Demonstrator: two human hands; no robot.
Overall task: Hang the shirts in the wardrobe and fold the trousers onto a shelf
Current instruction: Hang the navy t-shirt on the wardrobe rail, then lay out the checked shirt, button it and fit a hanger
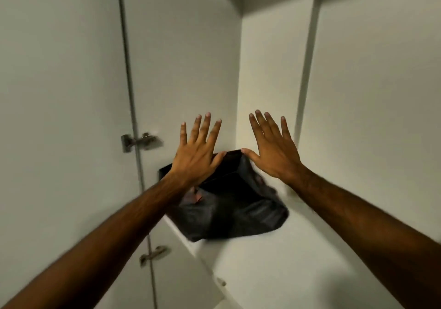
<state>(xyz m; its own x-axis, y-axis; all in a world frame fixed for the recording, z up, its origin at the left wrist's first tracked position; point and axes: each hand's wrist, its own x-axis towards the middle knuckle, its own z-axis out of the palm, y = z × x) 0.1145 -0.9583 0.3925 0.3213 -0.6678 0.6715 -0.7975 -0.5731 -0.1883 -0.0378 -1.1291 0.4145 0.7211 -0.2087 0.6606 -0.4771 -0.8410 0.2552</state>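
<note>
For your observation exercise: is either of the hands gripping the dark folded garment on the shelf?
No: the left hand and right hand are both spread with straight fingers above the dark garment lying on the white shelf.

Both bare arms outstretched — left hand (194, 156) and right hand (274, 152) flat, fingers (207, 127) straight and spread.

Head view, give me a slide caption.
Both open hands, left and right, above dark folded trousers on a white shelf.
</note>
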